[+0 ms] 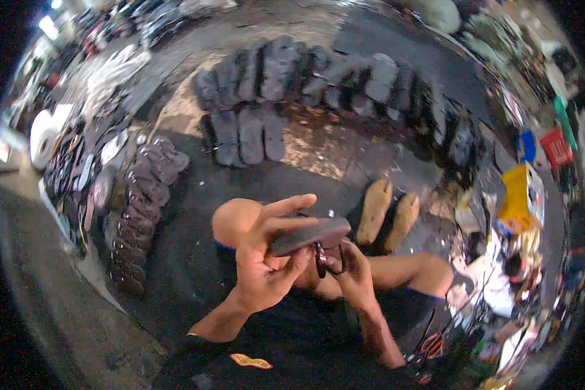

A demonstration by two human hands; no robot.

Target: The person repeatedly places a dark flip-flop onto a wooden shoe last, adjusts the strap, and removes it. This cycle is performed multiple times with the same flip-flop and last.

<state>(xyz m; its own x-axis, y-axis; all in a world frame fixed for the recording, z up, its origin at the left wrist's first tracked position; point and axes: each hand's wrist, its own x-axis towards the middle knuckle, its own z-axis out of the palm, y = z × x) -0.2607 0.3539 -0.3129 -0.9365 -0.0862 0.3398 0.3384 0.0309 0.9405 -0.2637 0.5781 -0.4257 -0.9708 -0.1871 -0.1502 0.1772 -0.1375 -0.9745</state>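
Note:
Above my lap I hold a dark sandal (pixel 311 235), its sole tilted and its thin dark straps hanging on the lower side. My left hand (pixel 264 260) is wrapped round one end of the sole, thumb below and fingers along the top. At the other end my right hand (pixel 354 268) grips the sandal close to the straps; some of its fingertips are hidden behind them. Two tan foot-shaped forms (pixel 374 212), likely shoe lasts, lie beyond my right hand on the dark floor covering.
Dark soles (pixel 279 68) stand in a curved row at the back, with a few more (pixel 251 140) before it. Another stack of dark soles (pixel 142 208) runs along the left. At right are a yellow container (pixel 522 198), a red box (pixel 556 148) and orange-handled scissors (pixel 431 346).

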